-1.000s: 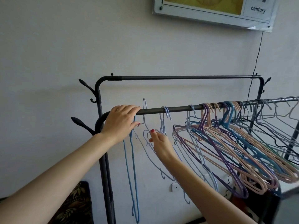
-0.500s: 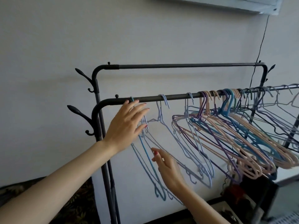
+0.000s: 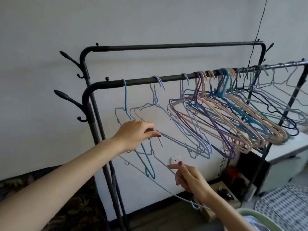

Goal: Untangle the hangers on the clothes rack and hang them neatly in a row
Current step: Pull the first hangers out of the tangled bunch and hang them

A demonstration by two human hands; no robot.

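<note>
A black clothes rack has a front rail with hangers on it. At its left end hangs one blue hanger, then a pale lilac pair. Further right is a tangled bunch of pink, purple and blue hangers, and beyond it thin grey wire hangers. A pale blue wire hanger is off the rail, tilted below it. My left hand pinches it near its hook. My right hand grips its wire lower down, and its far corner points at the floor.
The rack's higher back rail is bare, with coat hooks on the left post. A wall socket and a black cable are behind. A white cabinet stands right, a patterned cushion lower left, a green basket rim below.
Both hands came down from the rail. A pale blue hanger that hung there is now off it, held between my two hands. The view has tilted downward.
</note>
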